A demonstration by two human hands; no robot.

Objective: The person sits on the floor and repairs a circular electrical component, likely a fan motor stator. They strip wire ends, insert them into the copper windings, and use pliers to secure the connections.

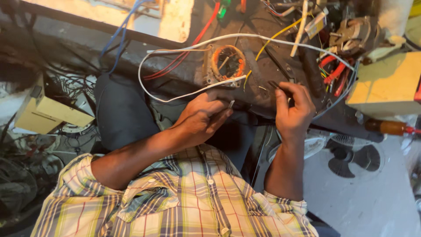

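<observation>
Plaid shirt (175, 206) filling the near foreground, sleeves pushed up, both forearms reaching out over a dark lap.

Left hand (202, 117) is curling shut around a thin tool with a small metal tip (231, 104) poking out past the fingers; the tip is sitting just below the white wire (188, 93), which is looping out left and coming back to the copper coil (228, 62). Right hand (294, 110) is pinching, thumb and fingers closed, on a thin dark rod (279, 86) lying on the black workbench (267, 94). The coil, a ring of orange-brown winding in a metal frame, is sitting on the bench just beyond the left knuckles.

Judgement on doing this well: keeping the metal tip short in the grip looks wise, and steadying both wrists against the bench edge would help, since the wire ends are fine and the enamel on the winding would scratch easily.

Edges and room: the bench edge is running right under both hands, so anything small let go here would likely roll off into the lap. To the right, a tangle of red clips and wires (333, 72) is crowding close; beyond it a yellow block (388, 83). Left of the coil the bench is less cluttered, red and blue leads only. Below right, a white fan guard (351, 158) is lying on the floor; a cardboard box (52, 114) on the left.
</observation>
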